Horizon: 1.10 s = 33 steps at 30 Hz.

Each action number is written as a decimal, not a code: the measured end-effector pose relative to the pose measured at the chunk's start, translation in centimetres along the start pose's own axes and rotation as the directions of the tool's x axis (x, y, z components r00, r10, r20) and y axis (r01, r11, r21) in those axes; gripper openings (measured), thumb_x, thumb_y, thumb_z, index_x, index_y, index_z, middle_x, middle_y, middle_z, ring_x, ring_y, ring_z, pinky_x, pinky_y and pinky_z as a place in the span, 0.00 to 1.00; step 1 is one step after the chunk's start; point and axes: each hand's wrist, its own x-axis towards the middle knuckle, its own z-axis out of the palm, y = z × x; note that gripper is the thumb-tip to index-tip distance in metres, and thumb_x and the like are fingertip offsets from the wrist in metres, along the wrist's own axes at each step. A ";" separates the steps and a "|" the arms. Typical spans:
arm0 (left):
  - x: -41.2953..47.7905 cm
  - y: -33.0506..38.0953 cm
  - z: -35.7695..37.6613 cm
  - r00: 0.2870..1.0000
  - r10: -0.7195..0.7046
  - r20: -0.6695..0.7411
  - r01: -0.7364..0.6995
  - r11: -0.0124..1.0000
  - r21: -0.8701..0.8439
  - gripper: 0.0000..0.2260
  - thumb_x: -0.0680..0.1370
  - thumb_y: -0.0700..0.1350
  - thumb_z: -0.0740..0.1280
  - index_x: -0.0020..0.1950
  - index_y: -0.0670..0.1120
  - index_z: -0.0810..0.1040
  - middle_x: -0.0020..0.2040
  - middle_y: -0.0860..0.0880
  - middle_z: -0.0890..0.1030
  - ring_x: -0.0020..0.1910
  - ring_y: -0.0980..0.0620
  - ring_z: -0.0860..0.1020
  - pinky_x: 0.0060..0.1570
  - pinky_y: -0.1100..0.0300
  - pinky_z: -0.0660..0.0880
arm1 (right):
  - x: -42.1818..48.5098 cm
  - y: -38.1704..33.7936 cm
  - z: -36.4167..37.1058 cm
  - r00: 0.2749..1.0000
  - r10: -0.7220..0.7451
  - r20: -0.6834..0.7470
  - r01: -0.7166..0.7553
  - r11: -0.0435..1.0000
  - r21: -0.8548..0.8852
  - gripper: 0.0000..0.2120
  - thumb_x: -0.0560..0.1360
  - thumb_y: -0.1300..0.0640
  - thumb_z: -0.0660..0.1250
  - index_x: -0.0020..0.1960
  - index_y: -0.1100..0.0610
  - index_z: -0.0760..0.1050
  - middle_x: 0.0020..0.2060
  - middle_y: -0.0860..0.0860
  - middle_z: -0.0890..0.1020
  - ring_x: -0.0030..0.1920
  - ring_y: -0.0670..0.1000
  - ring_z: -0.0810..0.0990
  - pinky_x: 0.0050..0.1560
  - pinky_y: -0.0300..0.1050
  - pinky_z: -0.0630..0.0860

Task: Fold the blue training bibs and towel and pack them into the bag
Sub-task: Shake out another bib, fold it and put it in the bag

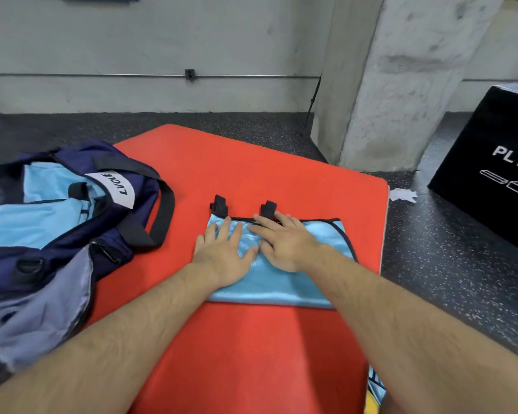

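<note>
A light blue training bib (320, 234) with black trim lies folded flat on the red mat (251, 168), two black straps sticking out past its far edge. My left hand (226, 253) presses flat on the bib's left part, fingers spread. My right hand (281, 242) lies flat beside it on the middle of the bib, fingers straight. At the left a navy bag (108, 231) stands open, with light blue folded cloth (42, 216) inside it.
A concrete pillar (401, 85) rises behind the mat at the right. A black plyo box (497, 168) stands at the far right, with a crumpled white scrap (402, 195) on the dark speckled floor beside it. A bit of blue patterned fabric (376, 383) shows by the mat's near right corner.
</note>
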 end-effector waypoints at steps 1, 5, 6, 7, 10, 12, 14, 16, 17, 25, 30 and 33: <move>0.0 -0.2 0.3 1.000 0.010 -0.008 -0.010 1.000 0.004 0.34 0.80 0.69 0.46 0.82 0.55 0.47 0.82 0.51 0.45 0.79 0.45 0.48 0.74 0.48 0.51 | 0.1 0.3 0.1 0.999 0.034 0.037 -0.035 0.999 0.006 0.25 0.83 0.44 0.49 0.79 0.38 0.53 0.80 0.41 0.49 0.80 0.56 0.49 0.78 0.52 0.44; 1.0 -1.4 0.3 0.995 0.094 -0.020 -0.094 0.996 -0.010 0.33 0.80 0.68 0.46 0.82 0.55 0.47 0.82 0.52 0.42 0.80 0.49 0.45 0.77 0.50 0.46 | 0.5 0.0 -0.2 0.989 0.118 0.094 -0.114 0.993 -0.041 0.26 0.82 0.40 0.45 0.80 0.38 0.48 0.81 0.46 0.48 0.79 0.56 0.50 0.77 0.52 0.49; 1.4 -1.7 0.2 0.993 0.117 -0.025 -0.117 0.993 0.003 0.33 0.80 0.68 0.46 0.82 0.55 0.48 0.82 0.51 0.41 0.80 0.49 0.44 0.77 0.49 0.44 | 0.4 -0.3 -0.4 0.985 0.141 0.096 -0.134 0.988 -0.072 0.27 0.82 0.40 0.44 0.80 0.40 0.48 0.81 0.48 0.50 0.78 0.57 0.52 0.76 0.53 0.51; 1.9 -2.0 0.0 0.991 0.130 -0.041 -0.129 0.991 0.024 0.33 0.80 0.68 0.47 0.81 0.55 0.49 0.82 0.50 0.41 0.80 0.48 0.43 0.77 0.49 0.41 | 0.3 -0.8 -0.5 0.980 0.173 0.099 -0.162 0.981 -0.106 0.27 0.82 0.40 0.44 0.81 0.43 0.49 0.80 0.51 0.54 0.77 0.57 0.54 0.74 0.53 0.54; 2.7 -2.1 -0.7 0.984 0.121 -0.134 -0.108 0.989 0.098 0.32 0.81 0.66 0.51 0.81 0.53 0.55 0.82 0.47 0.43 0.80 0.45 0.44 0.77 0.47 0.41 | -0.3 -2.4 -1.3 0.940 0.330 0.085 -0.307 0.929 -0.209 0.30 0.82 0.38 0.47 0.78 0.53 0.58 0.71 0.56 0.65 0.70 0.59 0.63 0.64 0.53 0.66; 2.8 -1.8 -1.0 0.976 0.118 -0.183 -0.094 0.987 0.132 0.29 0.81 0.64 0.53 0.78 0.51 0.61 0.81 0.46 0.49 0.79 0.43 0.50 0.75 0.46 0.48 | -0.8 -3.4 -2.2 0.904 0.418 0.086 -0.373 0.871 -0.319 0.29 0.81 0.38 0.49 0.72 0.56 0.67 0.64 0.56 0.71 0.63 0.59 0.70 0.58 0.52 0.71; 2.7 -1.4 -1.1 0.975 0.106 -0.194 -0.084 0.989 0.119 0.26 0.81 0.62 0.55 0.75 0.50 0.66 0.80 0.46 0.56 0.76 0.43 0.57 0.72 0.47 0.54 | -1.2 -4.4 -2.7 0.903 0.422 0.077 -0.333 0.803 -0.495 0.24 0.81 0.40 0.51 0.66 0.53 0.74 0.59 0.55 0.75 0.57 0.57 0.72 0.55 0.51 0.71; 2.8 -1.0 -0.9 0.985 0.087 -0.148 -0.081 0.996 0.048 0.24 0.82 0.60 0.55 0.75 0.50 0.67 0.78 0.48 0.61 0.75 0.44 0.59 0.72 0.48 0.57 | -1.5 -5.0 -3.0 0.920 0.389 0.049 -0.290 0.760 -0.582 0.20 0.80 0.42 0.53 0.62 0.51 0.75 0.58 0.54 0.74 0.55 0.56 0.69 0.52 0.50 0.67; 2.9 -0.9 -0.7 0.989 0.088 -0.117 -0.088 0.996 0.003 0.23 0.83 0.58 0.55 0.75 0.50 0.66 0.78 0.48 0.61 0.76 0.44 0.59 0.73 0.48 0.57 | -1.6 -5.0 -2.9 0.932 0.362 0.018 -0.284 0.762 -0.582 0.19 0.80 0.44 0.54 0.62 0.51 0.75 0.58 0.54 0.72 0.56 0.56 0.68 0.51 0.50 0.66; 2.9 -0.9 0.5 0.995 0.071 -0.071 -0.083 0.979 -0.184 0.24 0.83 0.55 0.53 0.79 0.55 0.59 0.82 0.51 0.53 0.80 0.41 0.48 0.78 0.46 0.47 | 0.8 -2.7 0.6 0.991 0.029 -0.132 -0.041 0.995 -0.088 0.39 0.74 0.43 0.30 0.80 0.52 0.58 0.80 0.54 0.54 0.80 0.58 0.47 0.79 0.55 0.45; 2.9 -1.7 0.9 0.999 -0.049 0.014 0.051 0.990 -0.134 0.34 0.79 0.69 0.47 0.81 0.57 0.45 0.81 0.51 0.40 0.79 0.46 0.36 0.77 0.51 0.36 | 1.2 -0.2 1.9 0.962 0.274 -0.015 -0.273 0.961 0.037 0.33 0.82 0.38 0.41 0.82 0.53 0.47 0.81 0.50 0.44 0.80 0.48 0.39 0.79 0.54 0.38; 3.2 -1.4 0.6 0.997 -0.069 0.020 0.071 0.992 -0.102 0.36 0.77 0.71 0.47 0.81 0.57 0.45 0.82 0.50 0.41 0.80 0.46 0.37 0.78 0.50 0.38 | 1.1 -0.3 2.1 0.937 0.349 -0.030 -0.347 0.937 0.040 0.35 0.81 0.36 0.42 0.82 0.56 0.46 0.81 0.54 0.42 0.80 0.51 0.39 0.79 0.54 0.40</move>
